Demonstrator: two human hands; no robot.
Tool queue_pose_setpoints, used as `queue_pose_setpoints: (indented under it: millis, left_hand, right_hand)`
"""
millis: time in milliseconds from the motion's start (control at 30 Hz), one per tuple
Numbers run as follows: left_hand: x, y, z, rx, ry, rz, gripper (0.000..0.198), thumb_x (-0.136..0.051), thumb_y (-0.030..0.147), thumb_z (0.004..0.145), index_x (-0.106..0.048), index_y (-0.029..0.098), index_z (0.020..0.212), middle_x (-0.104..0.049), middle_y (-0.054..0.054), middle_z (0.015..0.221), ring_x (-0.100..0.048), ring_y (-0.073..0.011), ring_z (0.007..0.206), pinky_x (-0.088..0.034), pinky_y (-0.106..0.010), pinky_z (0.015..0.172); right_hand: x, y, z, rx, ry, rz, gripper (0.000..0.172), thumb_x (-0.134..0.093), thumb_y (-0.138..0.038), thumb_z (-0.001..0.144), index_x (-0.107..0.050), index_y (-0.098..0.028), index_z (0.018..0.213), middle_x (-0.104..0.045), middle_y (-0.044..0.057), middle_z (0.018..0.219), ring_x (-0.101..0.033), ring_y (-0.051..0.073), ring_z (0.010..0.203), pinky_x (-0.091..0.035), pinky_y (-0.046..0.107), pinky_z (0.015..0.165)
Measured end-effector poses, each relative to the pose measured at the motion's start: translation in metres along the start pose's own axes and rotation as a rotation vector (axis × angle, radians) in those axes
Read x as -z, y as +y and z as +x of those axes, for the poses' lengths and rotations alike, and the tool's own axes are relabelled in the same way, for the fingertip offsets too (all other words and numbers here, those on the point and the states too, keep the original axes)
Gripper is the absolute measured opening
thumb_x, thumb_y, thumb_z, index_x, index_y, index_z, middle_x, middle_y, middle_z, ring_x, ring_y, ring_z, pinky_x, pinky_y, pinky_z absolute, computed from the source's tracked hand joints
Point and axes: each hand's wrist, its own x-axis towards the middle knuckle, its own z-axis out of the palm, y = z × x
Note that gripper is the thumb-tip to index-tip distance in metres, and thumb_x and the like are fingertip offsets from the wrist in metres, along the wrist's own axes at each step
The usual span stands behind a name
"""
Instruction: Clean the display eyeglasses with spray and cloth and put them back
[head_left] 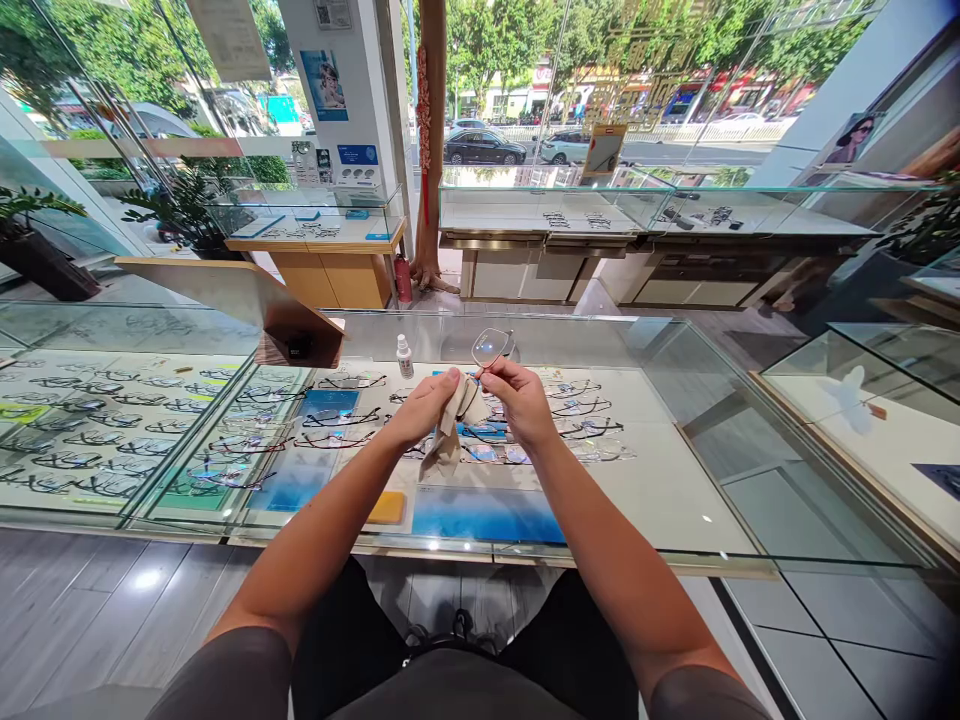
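Above the glass display counter, my right hand (521,402) is closed on a pair of eyeglasses (492,346) by the middle of the frame. One clear lens sticks up past my fingertips. My left hand (426,405) is closed on a beige cleaning cloth (444,452), which is folded around the other lens and hangs down below. The cloth hides most of that lens. A small white bottle (405,356) stands upright on the counter, just beyond my left hand.
Rows of eyeglasses (337,440) lie inside the glass counter (652,480). A yellow pad (387,507) is near its front edge. To the left stands a tilted wooden-framed mirror or board (300,345). More showcases (540,215) line the window ahead.
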Motion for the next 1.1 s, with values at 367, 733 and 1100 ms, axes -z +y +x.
queue_pose_setpoints:
  millis: [367, 733, 1100]
  left_hand:
    - [0.013, 0.007, 0.004, 0.036, 0.180, -0.047, 0.072, -0.065, 0.088, 0.086, -0.074, 0.018, 0.098, -0.069, -0.003, 0.082, -0.058, -0.0180, 0.074, -0.047, -0.029, 0.071]
    - [0.008, 0.020, 0.000, -0.001, 0.184, -0.073, 0.078, -0.066, 0.091, 0.083, -0.076, 0.016, 0.102, -0.068, -0.002, 0.076, -0.057, -0.0148, 0.066, -0.044, -0.026, 0.061]
    - [-0.004, 0.031, -0.012, 0.032, 0.132, -0.169, 0.070, -0.090, 0.071, 0.077, -0.080, 0.014, 0.116, -0.073, -0.003, 0.082, -0.060, -0.0124, 0.067, -0.046, -0.024, 0.064]
  right_hand:
    - [0.007, -0.008, 0.000, -0.083, -0.190, -0.099, 0.027, -0.083, -0.045, 0.081, -0.070, -0.022, 0.075, -0.062, 0.000, 0.077, -0.049, 0.017, 0.075, -0.039, 0.033, 0.074]
    - [0.009, -0.010, -0.002, -0.094, -0.353, -0.199, 0.038, -0.085, -0.054, 0.083, -0.068, -0.021, 0.074, -0.062, 0.000, 0.077, -0.047, 0.017, 0.074, -0.037, 0.033, 0.073]
    - [0.004, -0.021, -0.009, -0.034, -0.365, -0.175, 0.042, -0.084, -0.060, 0.087, -0.069, -0.022, 0.076, -0.064, 0.000, 0.080, -0.054, 0.019, 0.079, -0.043, 0.034, 0.079]
